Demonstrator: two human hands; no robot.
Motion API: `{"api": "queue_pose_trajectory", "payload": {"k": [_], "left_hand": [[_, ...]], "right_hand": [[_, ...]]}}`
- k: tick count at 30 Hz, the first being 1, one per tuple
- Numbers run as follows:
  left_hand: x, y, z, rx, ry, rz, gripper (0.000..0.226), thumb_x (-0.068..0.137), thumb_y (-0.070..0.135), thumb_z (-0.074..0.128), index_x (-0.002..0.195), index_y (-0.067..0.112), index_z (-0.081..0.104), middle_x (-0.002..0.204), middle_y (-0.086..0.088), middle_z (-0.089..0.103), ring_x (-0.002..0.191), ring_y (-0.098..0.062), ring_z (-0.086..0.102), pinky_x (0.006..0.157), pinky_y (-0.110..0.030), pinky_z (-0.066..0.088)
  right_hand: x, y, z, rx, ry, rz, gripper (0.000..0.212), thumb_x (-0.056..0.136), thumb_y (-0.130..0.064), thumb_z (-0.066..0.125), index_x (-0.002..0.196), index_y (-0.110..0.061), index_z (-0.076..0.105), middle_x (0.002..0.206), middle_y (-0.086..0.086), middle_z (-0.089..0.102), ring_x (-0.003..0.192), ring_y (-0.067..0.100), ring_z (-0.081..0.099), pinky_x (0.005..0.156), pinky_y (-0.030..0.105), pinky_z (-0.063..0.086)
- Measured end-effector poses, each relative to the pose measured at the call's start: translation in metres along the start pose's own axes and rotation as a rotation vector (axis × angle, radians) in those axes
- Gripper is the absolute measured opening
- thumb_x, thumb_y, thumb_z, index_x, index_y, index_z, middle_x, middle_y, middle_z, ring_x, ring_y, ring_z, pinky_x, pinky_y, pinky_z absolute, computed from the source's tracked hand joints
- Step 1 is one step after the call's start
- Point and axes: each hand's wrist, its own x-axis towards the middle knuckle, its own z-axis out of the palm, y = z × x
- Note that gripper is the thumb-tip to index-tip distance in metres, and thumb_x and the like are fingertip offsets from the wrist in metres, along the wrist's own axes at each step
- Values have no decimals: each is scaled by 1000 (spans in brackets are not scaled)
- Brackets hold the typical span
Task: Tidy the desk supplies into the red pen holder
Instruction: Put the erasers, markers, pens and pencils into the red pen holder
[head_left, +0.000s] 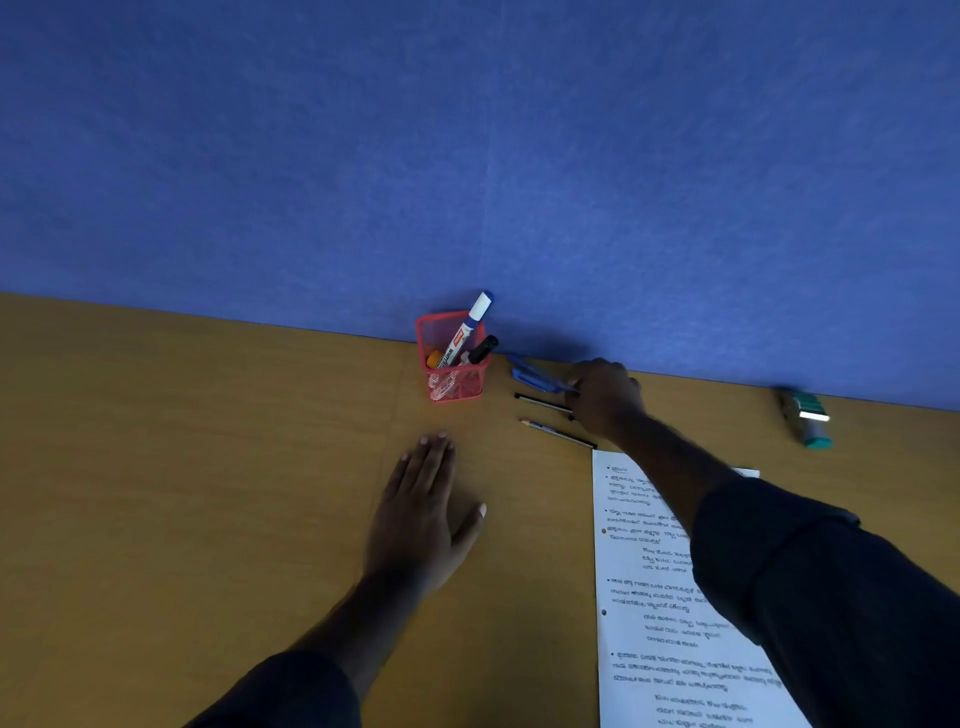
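Printed sheet (654, 587) nearest, script too blurred to read. Left hand (423, 514) flat on wooden desk (208, 467), fingers spread, holding nothing. Pencil (558, 434) and black pen (540, 401) lie beside right hand (605, 397), fingers pinching blue pen (535, 378). Red pen holder (453, 374) left of it, against blue partition (467, 156), holding marker (467, 330) labelled "WHITEBOARD". Green stapler-like item (805, 415) far right.

free: bare wooden desk (182, 467) left of and in front of red mesh pen holder (453, 358) | back: blue fabric partition (467, 156) closed off the far edge | right of holder: blue pen (535, 378), black pen (540, 401), pencil (558, 434) lay close together | near right: printed white paper sheet (649, 597) | far right: teal-capped object (808, 418), apart
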Motion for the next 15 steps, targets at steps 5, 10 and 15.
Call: {"api": "queue_pose_trajectory", "payload": {"k": [5,10,15], "left_hand": [[0,0,0,18,-18,-6,84,97,67,29,160,13,15,169,-2,10,156,-16,4,125,-38,13],[0,1,0,21,-13,-4,83,97,66,32,160,12,16,169,-2,11,156,-16,6,125,-37,12],[0,0,0,6,-4,-4,83,97,65,34,160,12,16,168,-3,12,156,-17,8,125,-37,11]], "right_hand": [[7,-22,-1,-42,-5,-65,44,86,-35,65,126,-17,58,121,8,62,112,29,55,93,40,45],[17,-41,7,-113,-66,-151,36,86,-27,65,120,-15,62,119,10,61,106,30,60,86,39,52],[22,-46,7,-95,-163,-127,18,89,-19,62,103,-8,65,105,13,65,96,30,63,74,33,49]]}}
